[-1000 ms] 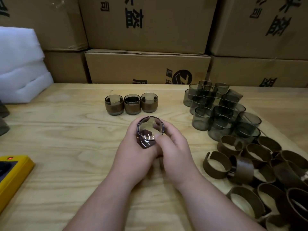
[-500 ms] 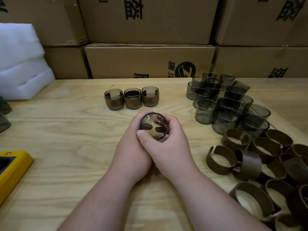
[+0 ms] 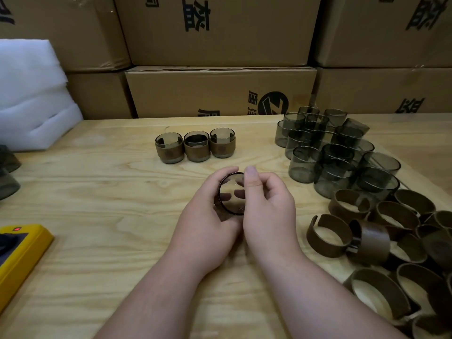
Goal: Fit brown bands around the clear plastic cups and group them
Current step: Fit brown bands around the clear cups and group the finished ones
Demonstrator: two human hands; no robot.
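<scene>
My left hand [image 3: 204, 223] and my right hand [image 3: 266, 211] hold one clear cup [image 3: 231, 193] between them at the table's middle, its open rim tilted toward me. Left fingers curl round its side; my right thumb lies over the rim's right edge. Any band on this cup is hidden by my hands. Three banded cups [image 3: 195, 146] stand in a row just beyond. Several bare smoky cups [image 3: 325, 152] cluster at the right. A heap of loose brown bands [image 3: 381, 238] lies at the near right.
Cardboard boxes [image 3: 220, 91] are stacked along the wooden table's [image 3: 97, 192] far edge. White foam sheets [image 3: 31, 94] sit at the back left. A yellow device [image 3: 17, 250] lies at the near left edge, with dark cups [image 3: 7, 172] beyond it.
The cup has turned in my hands. My right hand loosened its wrap, and its thumb now lies across the rim's right edge. The view also tilted down slightly.
</scene>
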